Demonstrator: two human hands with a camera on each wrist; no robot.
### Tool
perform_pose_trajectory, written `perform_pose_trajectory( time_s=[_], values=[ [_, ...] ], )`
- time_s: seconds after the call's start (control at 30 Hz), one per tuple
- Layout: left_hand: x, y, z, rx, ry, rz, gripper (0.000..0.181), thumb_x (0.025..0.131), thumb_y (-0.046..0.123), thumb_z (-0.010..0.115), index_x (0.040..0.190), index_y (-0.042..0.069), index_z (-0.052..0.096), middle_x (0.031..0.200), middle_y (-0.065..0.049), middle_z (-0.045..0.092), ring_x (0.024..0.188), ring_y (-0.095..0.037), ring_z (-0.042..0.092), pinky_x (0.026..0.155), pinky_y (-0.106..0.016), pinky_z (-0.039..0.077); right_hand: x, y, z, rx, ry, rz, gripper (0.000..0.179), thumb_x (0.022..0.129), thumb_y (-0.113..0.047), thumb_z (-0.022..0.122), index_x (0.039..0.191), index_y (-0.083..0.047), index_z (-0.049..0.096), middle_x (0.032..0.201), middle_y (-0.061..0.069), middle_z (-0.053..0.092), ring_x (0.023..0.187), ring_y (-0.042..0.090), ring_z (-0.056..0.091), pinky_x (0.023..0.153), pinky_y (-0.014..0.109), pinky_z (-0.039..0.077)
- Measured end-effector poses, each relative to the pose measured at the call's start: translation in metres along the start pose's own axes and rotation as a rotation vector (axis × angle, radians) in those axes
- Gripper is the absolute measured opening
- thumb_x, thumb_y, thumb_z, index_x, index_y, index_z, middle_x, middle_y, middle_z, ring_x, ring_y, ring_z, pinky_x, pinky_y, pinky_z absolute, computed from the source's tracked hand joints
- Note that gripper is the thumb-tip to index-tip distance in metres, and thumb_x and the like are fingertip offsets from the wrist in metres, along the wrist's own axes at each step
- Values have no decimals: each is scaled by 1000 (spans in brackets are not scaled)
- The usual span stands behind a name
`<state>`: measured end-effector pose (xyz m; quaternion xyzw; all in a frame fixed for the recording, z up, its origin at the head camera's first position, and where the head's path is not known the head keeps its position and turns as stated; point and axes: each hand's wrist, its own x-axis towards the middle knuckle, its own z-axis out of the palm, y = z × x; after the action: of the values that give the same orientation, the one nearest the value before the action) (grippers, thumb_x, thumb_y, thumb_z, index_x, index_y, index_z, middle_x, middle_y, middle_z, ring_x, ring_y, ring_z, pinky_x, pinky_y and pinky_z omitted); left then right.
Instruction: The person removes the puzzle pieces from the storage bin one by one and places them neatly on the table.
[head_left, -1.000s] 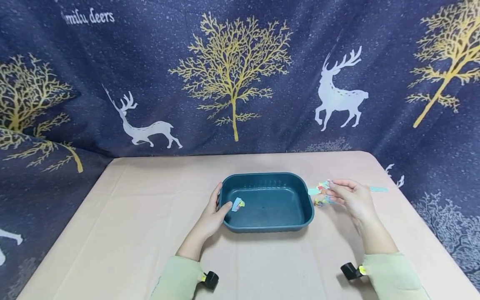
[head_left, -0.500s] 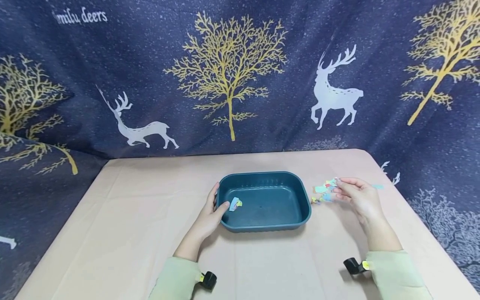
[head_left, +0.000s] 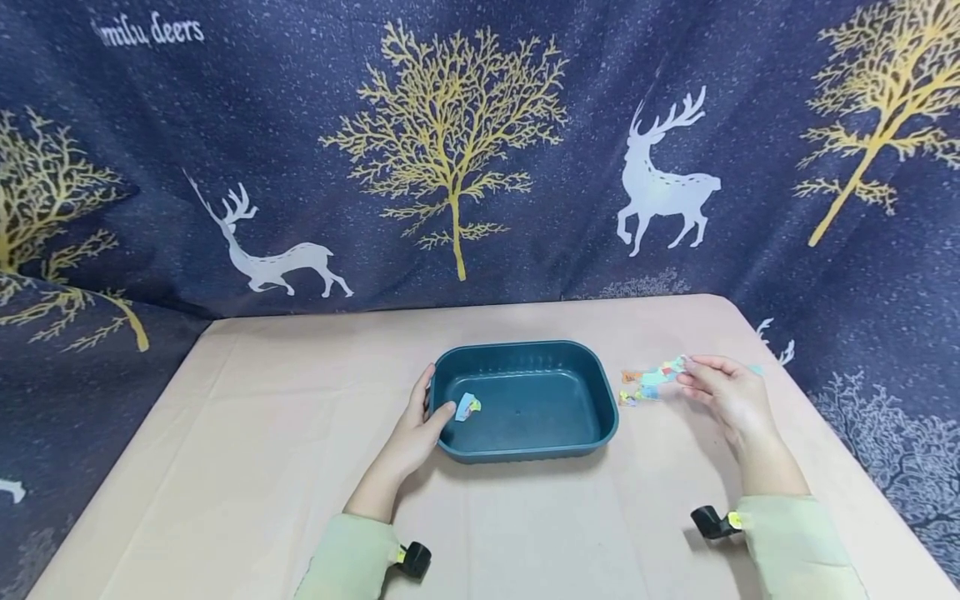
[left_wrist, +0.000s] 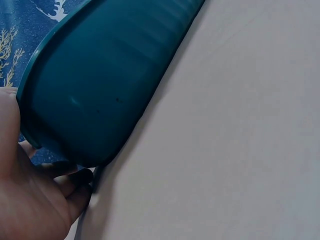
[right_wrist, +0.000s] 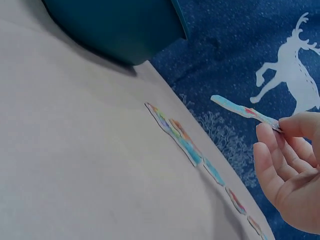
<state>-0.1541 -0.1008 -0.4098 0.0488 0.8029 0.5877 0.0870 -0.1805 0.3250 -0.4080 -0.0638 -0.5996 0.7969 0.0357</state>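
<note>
My left hand grips the left end of a teal plastic basin, thumb over the rim and fingers along the outside. Near that thumb, a small light-blue and yellow piece lies on the basin floor. To the right of the basin, my right hand pinches one end of a thin flat piece printed in light blue, red and yellow. It is raised over the table, seen nearly edge-on in the right wrist view. Several similar irregular colourful pieces lie flat below, partly hidden by this hand in the head view.
A beige cloth covers the table. Behind it hangs a dark blue curtain with deer and trees. A black camera sits at the left wrist, another black camera at the right.
My right hand has moved slightly right with its piece, away from the basin's rim, uncovering an orange piece on the table. The left hand keeps its grip. The head view has shifted a little.
</note>
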Motion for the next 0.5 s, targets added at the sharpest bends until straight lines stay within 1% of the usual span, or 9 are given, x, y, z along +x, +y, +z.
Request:
perform_pose_trajectory(
  time_s=[0.27, 0.33, 0.5],
  values=[
    [0, 0, 1, -2, 4, -1, 66, 94, 26, 46, 145, 18, 6, 150, -14, 10, 136, -32, 12, 105, -50, 18, 0, 1, -12, -18, 51, 41, 6, 80, -6, 65, 86, -7, 64, 77, 4, 68, 69, 15, 67, 66, 25, 53],
    [0, 0, 1, -1, 4, 0, 66, 94, 26, 46, 145, 18, 6, 150, -13, 9, 136, -32, 12, 105, -50, 18, 0, 1, -15, -12, 50, 48, 7, 80, -5, 65, 86, -6, 63, 77, 5, 68, 69, 15, 67, 66, 26, 53],
    [-1, 1, 1, -3, 4, 4, 65, 94, 25, 46, 145, 17, 6, 150, -12, 8, 136, -32, 11, 105, -51, 18, -1, -1, -22, -51, 33, 80, 10, 82, -7, 63, 91, -6, 59, 77, 4, 67, 71, 15, 67, 66, 25, 53]
  ],
)
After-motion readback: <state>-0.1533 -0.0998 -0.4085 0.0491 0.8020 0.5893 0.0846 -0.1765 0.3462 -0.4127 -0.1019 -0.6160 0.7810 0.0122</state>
